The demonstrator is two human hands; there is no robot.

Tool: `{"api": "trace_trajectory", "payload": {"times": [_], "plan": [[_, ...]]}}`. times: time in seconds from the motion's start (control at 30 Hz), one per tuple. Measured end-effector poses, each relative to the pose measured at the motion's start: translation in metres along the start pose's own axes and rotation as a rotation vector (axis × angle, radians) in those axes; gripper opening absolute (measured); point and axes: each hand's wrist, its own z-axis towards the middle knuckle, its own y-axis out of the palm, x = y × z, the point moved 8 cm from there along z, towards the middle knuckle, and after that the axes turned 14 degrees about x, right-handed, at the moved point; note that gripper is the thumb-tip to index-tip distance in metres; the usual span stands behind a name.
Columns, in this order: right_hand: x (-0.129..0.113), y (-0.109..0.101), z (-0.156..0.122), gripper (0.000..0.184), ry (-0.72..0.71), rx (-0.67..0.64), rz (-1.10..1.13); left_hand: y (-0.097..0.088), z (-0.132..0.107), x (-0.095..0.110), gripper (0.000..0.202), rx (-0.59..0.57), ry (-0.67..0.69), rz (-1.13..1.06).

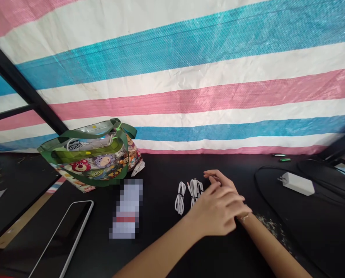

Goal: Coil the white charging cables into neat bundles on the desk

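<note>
My left hand (215, 208) lies across my right hand (218, 179) above the black tabletop (157, 251), and neither holds anything. The left hand's fingers cover the back of the right hand, which is partly hidden. A thin bracelet (243, 218) circles my right wrist. Just left of both hands are two coiled white cables tied with black bands. The nearer coil (195, 192) is right beside my left hand, and its lower end may pass beneath it. The other coil (180, 197) lies a little further left.
A clear tote bag with green straps and cartoon print (94, 156) stands at the back left. A pixelated rectangular item (128, 208) lies beside the cables. A white-framed tablet (62, 239) lies at the lower left. A white charger (298, 183) rests at the right. A striped tarp (189, 100) hangs behind.
</note>
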Motion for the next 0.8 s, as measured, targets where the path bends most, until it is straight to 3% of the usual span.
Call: {"api": "trace_trajectory", "payload": {"times": [0.1,0.2,0.33,0.57,0.8], "plan": [[0.008,0.002,0.007,0.025,0.07,-0.037,0.048,-0.034,-0.011,-0.041,0.033,0.193,-0.293,-0.099],[0.015,0.001,0.01,0.03,0.15,-0.006,0.101,-0.064,-0.042,-0.092,0.03,0.456,-0.639,-0.151],[0.016,0.004,0.008,0.033,0.173,-0.006,0.109,-0.061,-0.079,-0.13,0.024,0.536,-0.955,-0.284],[0.012,0.012,0.004,0.032,0.125,-0.09,0.054,-0.054,-0.081,-0.123,0.025,0.47,-0.972,-0.285],[0.003,0.022,-0.003,0.019,-0.077,-0.178,-0.122,-0.055,-0.08,-0.122,0.026,0.446,-0.94,-0.229]]}}
